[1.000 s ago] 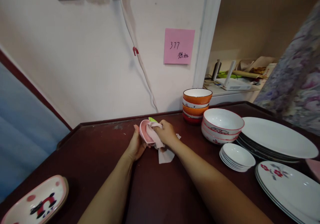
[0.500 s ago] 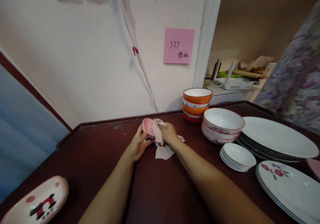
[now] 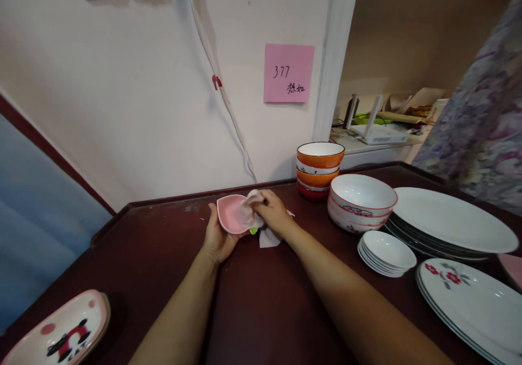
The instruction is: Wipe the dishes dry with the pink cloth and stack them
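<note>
Change: pink dish (image 3: 228, 214) turned since half second ago, inner face now toward camera. Held just above table (image 3: 163, 267), near far edge.
Left hand (image 3: 218, 240): fingers clamped on pink dish from 7 o'clock.
Right hand (image 3: 276, 214): fingers closed on cloth (image 3: 252, 207), pressed into dish at 3 o'clock.
Judgement: wiping has shifted to inner face.
Orange bowl stack (image 3: 320, 169): 2 o'clock of dish, apart.

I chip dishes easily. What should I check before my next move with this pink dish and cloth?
1. The left hand grips the pink dish: ok.
2. The right hand presses the cloth into the dish: ok.
3. The dish is over the table, inside its edge: ok.
4. Both hands are apart from the orange bowl stack: ok.
5. The dish's underside is clean: cannot tell, hidden.
</note>
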Tool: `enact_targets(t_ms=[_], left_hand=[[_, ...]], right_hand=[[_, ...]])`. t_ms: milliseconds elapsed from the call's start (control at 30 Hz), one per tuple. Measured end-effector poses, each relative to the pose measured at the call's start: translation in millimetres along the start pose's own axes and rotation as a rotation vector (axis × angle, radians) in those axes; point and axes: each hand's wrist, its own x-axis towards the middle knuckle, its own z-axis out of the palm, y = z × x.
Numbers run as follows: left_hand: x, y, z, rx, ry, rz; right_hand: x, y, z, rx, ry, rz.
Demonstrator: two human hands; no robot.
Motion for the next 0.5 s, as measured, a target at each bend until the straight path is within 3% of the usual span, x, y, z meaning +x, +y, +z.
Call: enact_targets(t_ms=[67,133,367,500], left_hand=[[-0.1,-1.7,3.2,0.029,0.016,-0.033],[-0.4,-3.1,6.4,0.071,0.032,-0.061],[2.3,-5.3,6.9,0.122,-0.004,-0.094],[3.8,-4.7,3.0,0.194,-0.025,-0.097]], right_hand=[[-5.8,-1.8,7.2,-0.168,-0.108,-0.052],[-9.6,-2.6,11.0,-0.277,-0.134,-0.040],[-12.7,-9.0,3.7,-0.545,-0.069,0.003],[-14.7,-9.7,1.8,-0.554,-0.064,-0.039]])
